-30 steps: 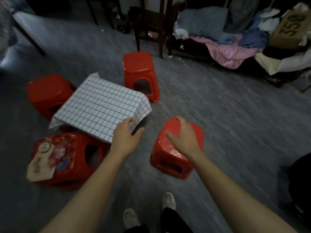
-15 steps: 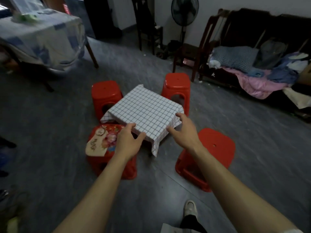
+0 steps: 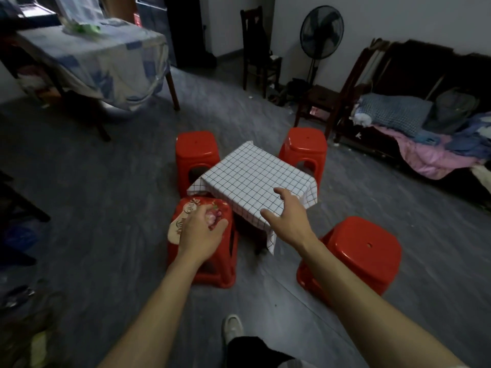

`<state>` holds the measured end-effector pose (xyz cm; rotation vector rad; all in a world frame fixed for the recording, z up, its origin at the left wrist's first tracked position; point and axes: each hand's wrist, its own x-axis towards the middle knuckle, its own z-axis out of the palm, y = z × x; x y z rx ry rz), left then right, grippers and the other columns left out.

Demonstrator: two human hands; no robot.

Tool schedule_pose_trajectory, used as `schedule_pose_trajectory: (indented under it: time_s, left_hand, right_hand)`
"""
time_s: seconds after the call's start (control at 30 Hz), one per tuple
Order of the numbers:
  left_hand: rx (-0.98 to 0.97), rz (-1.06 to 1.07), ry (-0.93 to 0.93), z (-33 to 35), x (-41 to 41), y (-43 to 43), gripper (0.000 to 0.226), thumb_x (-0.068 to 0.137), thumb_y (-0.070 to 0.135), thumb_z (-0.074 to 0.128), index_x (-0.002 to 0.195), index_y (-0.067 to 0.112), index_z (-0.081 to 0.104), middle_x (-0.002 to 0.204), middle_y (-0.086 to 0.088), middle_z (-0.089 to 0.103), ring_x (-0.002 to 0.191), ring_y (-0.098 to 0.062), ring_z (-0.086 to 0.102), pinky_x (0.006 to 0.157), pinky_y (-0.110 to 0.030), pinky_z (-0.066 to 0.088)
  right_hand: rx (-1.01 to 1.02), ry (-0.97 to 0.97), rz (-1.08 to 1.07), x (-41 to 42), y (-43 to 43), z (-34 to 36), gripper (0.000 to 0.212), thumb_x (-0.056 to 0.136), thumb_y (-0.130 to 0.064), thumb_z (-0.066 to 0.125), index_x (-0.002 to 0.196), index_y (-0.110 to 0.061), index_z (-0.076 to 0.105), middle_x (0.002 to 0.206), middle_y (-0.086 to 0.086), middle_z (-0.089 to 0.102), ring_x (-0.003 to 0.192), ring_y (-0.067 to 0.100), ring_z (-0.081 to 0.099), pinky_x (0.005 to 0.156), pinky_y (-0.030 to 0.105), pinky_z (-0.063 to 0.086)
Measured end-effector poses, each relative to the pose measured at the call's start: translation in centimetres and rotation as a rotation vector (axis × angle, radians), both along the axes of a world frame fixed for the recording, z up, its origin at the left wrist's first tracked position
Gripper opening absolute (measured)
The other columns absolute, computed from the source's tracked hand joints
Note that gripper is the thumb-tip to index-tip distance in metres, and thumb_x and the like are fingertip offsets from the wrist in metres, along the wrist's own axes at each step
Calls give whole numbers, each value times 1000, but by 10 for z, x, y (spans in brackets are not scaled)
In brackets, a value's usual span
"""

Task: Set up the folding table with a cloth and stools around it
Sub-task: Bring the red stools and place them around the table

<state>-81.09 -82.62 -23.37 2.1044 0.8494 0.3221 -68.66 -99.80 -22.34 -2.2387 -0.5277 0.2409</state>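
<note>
Folding table (image 3: 255, 239) is shown at the centre of a grey floor (image 3: 106, 208), almost wholly covered by a white cloth (image 3: 255, 179) printed with a dark grid; only a dark part of the frame is visible below the near hem. One corner of the cloth hangs down at the near side.

Four red stools are arranged around the table. The far-left stool (image 3: 196, 152) and the far-right stool (image 3: 304, 147) are set just beside the two far corners. The near-left stool (image 3: 215, 269), whose seat bears a floral sticker, is placed against the near left side. The near-right stool (image 3: 364, 251) is set a little apart from the near right corner.

The left hand (image 3: 202, 232) is held over the seat of the near-left stool, fingers loosely bent and nothing grasped; contact with the seat cannot be judged. The right hand (image 3: 289, 219) is spread over the near edge of the cloth, fingers extended, nothing held.

A larger draped table (image 3: 106, 57), a dark chair (image 3: 259, 49), a standing fan (image 3: 321, 33) and a bench piled with bedding (image 3: 425, 134) are seen along the walls.
</note>
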Motion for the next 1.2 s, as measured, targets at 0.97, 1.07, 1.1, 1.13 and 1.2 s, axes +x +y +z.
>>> schedule_pose_trajectory:
  time_s: [0.97,1.07,1.1,1.13,1.2]
  left_hand:
    - [51,-88,159,-22,27,350,48,87,32,68,132,19,53,130,-3,54,123,-19,49,97,-23,34]
    - [64,-118,110,-10,22,407,45,88,31,68,130,20,55,129,-3,54,123,-19,47,98,-22,32]
    - [67,-133,90,-6,22,424,45,88,31,67,130,20,55,129,-2,54,124,-19,47,98,-21,31]
    - [68,-148,70,-3,22,441,46,88,31,68,130,20,55,130,-2,54,124,-19,47,99,-22,31]
    - [72,-179,35,-1,24,471,48,87,32,68,131,18,55,131,-4,54,124,-20,49,102,-25,34]
  right_hand:
    - [-80,59,-5,43,352,-29,66,88,-32,71,144,-14,42,144,8,48,133,21,43,101,27,33]
    - [-87,61,-49,25,398,-20,65,88,-33,70,144,-16,42,144,8,48,132,20,44,101,27,34]
    - [-95,62,-55,19,412,-18,66,88,-33,70,144,-17,42,145,9,47,132,20,44,101,28,35]
    - [-105,57,-60,15,426,-15,66,87,-33,71,145,-17,41,145,9,47,132,21,44,103,30,35]
    - [-128,34,-76,9,449,-12,68,87,-33,71,145,-17,41,146,11,46,134,23,43,105,33,36]
